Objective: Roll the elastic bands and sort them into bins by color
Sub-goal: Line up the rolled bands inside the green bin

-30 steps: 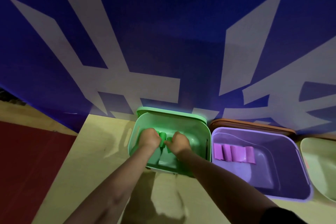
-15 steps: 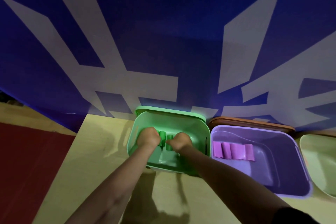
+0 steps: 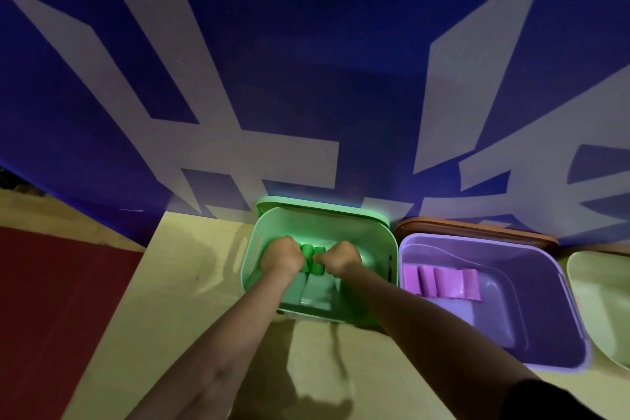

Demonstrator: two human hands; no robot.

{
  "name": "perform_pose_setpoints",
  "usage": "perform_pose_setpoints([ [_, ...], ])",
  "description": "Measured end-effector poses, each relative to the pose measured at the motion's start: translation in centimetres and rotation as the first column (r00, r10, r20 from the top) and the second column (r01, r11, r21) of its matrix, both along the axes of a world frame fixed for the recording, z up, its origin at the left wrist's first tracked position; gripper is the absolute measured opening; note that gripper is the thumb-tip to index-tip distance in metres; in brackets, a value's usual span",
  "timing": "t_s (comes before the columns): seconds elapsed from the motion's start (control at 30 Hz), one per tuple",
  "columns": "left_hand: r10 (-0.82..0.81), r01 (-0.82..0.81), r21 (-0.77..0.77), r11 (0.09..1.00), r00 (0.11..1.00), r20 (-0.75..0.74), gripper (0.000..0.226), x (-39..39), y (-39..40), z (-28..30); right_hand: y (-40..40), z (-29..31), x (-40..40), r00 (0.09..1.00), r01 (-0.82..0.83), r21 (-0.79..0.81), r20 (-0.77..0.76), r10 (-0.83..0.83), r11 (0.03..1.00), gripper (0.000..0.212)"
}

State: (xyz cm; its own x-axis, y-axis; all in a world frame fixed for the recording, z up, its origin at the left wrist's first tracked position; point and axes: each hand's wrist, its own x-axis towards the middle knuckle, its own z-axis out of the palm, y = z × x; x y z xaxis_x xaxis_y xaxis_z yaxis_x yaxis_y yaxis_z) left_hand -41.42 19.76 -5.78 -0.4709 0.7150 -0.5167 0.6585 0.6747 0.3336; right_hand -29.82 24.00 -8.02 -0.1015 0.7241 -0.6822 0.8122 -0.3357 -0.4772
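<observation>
Since the earlier frames both hands have stayed inside the green plastic bin point(image 3: 371, 242), fists close together; the left hand point(image 3: 283, 254) and right hand point(image 3: 341, 257) sit slightly farther toward the bin's back wall than a second ago, and the rolled green elastic bands point(image 3: 312, 259) between them now stand as two short upright rolls side by side. Both hands are curled into fists around these rolls, the left gripping the left roll, the right pinching the right one; the fingertips themselves are hidden behind the knuckles.

The green bin's near rim lies just under both forearms, and its left wall is just beside the left hand. Beyond the hands, the bin's back edge meets a blue banner with pale lettering point(image 3: 306, 78), leaving no room past it. Left of the left arm, the pale yellow tabletop point(image 3: 191, 283) runs to an edge, with red floor point(image 3: 51, 300) beyond.

Just right of the right hand, touching the green bin, stands a lilac plastic bin point(image 3: 545, 317) with a row of rolled purple bands point(image 3: 439, 281) lying along its left inner side. A brown lid point(image 3: 477, 227) shows behind it. Farther right, a pale green container point(image 3: 600, 300) is cut off by the frame.
</observation>
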Motion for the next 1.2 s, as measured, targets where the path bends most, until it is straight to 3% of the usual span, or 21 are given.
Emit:
perform_pose_setpoints([
  [0.47, -0.028, 0.027, -0.008, 1.000, 0.997, -0.073, 0.016, 0.5, -0.2, 0.4, -1.3, -0.3, -0.6, 1.000, 0.018, 0.094, 0.011, -0.019, 0.995, 0.036],
  [0.6, -0.027, 0.029, 0.028, 0.999, 0.998, -0.059, 0.014, 0.5, -0.4, 0.8, -1.5, 0.3, -0.2, 0.993, -0.106, 0.171, 0.062, 0.097, 0.980, 0.030],
  [0.73, -0.043, 0.047, 0.079, 0.996, 0.998, -0.051, 0.012, 0.1, -0.7, 0.8, -1.6, 0.9, -0.1, 0.977, -0.210, 0.233, 0.092, 0.194, 0.950, 0.051],
  [1.07, -0.041, 0.041, 0.098, 0.994, 0.999, -0.005, 0.016, -0.1, -0.8, 2.6, -1.0, 3.9, 0.9, 0.964, -0.262, 0.245, 0.117, 0.240, 0.934, 0.046],
  [1.13, -0.014, 0.008, 0.132, 0.991, 0.999, 0.047, 0.015, -0.3, -0.8, 3.5, -1.5, 5.9, 1.1, 0.960, -0.278, 0.306, 0.066, 0.271, 0.910, 0.041],
  [1.2, -0.012, -0.006, 0.196, 0.981, 0.996, 0.087, 0.010, -0.4, -1.1, 4.7, -2.6, 8.6, 2.2, 0.950, -0.225, 0.536, -0.064, 0.305, 0.814, 0.028],
])
